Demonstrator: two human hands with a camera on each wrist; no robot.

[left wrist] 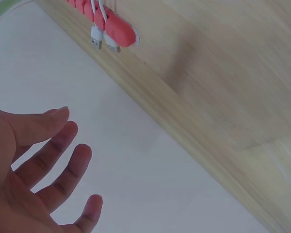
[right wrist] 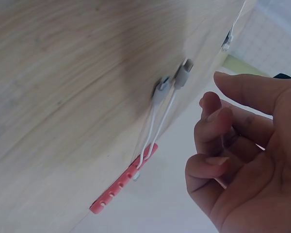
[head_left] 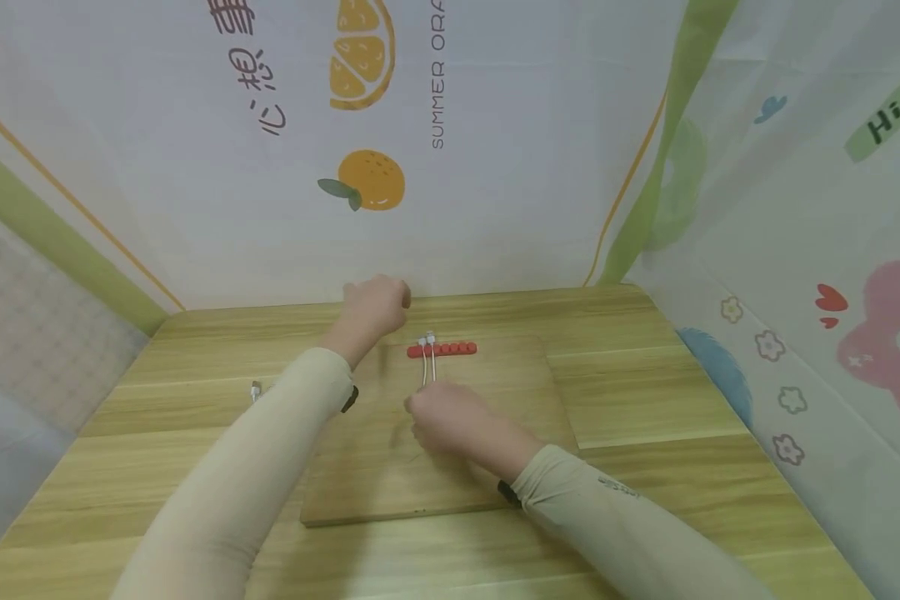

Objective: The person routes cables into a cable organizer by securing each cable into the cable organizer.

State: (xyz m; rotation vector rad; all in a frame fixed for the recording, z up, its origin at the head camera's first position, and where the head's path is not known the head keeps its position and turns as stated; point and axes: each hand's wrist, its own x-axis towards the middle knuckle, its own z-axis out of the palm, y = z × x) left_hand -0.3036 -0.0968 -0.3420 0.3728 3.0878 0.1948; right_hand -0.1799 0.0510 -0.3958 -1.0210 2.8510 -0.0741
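Note:
A red cable organizer [head_left: 453,349] lies along the far part of a wooden board [head_left: 495,483]. Two short white cables [head_left: 433,367] sit side by side in its slots, their USB-A plugs [left wrist: 96,38] poking out past the far edge. The cables' other connectors [right wrist: 185,74] point back over the board in the right wrist view. My left hand [head_left: 378,305] hovers beyond the organizer's left end, fingers loosely bent around nothing. My right hand [head_left: 453,421] is over the near side of the cables; in its wrist view the thumb and curled fingers [right wrist: 216,121] hold nothing, apart from the connectors.
Another white cable [head_left: 255,390] lies left of the board, partly behind my left sleeve. The board rests on a wood-grain table [head_left: 645,375]. Printed curtains [head_left: 495,208] hang behind the table and along both sides.

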